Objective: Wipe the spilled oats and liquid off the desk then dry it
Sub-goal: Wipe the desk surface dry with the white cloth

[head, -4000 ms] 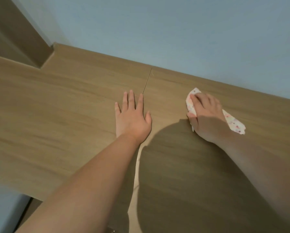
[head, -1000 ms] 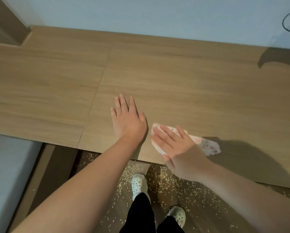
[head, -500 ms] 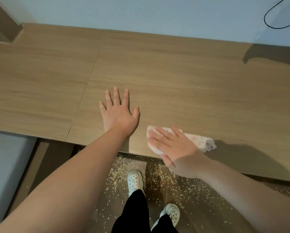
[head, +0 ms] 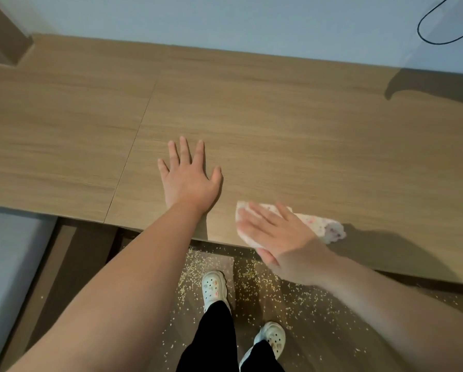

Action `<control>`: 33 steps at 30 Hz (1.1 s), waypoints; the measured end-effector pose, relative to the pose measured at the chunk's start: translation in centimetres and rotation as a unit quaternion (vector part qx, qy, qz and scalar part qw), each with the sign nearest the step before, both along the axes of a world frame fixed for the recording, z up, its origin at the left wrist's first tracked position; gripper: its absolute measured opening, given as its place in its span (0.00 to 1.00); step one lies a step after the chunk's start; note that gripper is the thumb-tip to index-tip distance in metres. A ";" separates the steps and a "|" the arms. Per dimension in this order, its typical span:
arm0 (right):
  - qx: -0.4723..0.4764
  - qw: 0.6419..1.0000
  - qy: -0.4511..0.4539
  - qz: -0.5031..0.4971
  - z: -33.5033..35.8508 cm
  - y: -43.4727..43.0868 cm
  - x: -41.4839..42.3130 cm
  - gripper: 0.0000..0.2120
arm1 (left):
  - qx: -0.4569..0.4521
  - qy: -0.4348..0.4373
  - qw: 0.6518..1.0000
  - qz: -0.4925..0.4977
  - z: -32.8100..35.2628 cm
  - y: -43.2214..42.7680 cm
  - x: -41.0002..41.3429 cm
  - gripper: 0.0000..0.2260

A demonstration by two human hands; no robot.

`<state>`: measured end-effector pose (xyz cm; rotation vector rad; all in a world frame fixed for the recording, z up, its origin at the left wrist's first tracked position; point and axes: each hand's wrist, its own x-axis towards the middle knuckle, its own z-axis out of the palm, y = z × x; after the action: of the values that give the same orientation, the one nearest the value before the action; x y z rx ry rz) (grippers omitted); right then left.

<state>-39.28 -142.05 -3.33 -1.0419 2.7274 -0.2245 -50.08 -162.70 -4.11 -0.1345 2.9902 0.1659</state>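
Wooden desk [head: 305,130] bears a cloth [head: 323,227]; floor [head: 337,345] seemingly strewn with oats [head: 254,277].

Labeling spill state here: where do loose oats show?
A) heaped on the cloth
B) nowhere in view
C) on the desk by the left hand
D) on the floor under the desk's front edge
D: the oats lie scattered over the floor around the white shoes, below the front edge of the desk.

The left hand [head: 189,181] and right hand [head: 281,242] are bare, like both forearms [head: 134,280]; below, black trousers [head: 211,342] and white holed clogs [head: 213,287] with small coloured charms [head: 216,293]
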 end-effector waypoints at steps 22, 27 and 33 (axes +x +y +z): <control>0.015 0.890 0.001 -0.455 0.4 2.0 -5.8 0.29 | 0.017 0.015 1.000 0.002 0.0 0.0 0.1 0.30; -0.006 0.988 -0.028 -0.151 0.4 -0.1 -3.4 0.27 | 0.016 0.015 1.000 0.004 0.0 0.0 0.1 0.30; 0.035 0.899 0.026 -0.436 -0.9 1.7 -11.1 0.28 | 0.018 0.016 1.000 0.005 0.0 0.0 0.0 0.30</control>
<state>-50.39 -140.37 -4.26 0.2659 3.0192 -0.2227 -50.05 -162.66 -4.08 -0.1436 3.0165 0.2244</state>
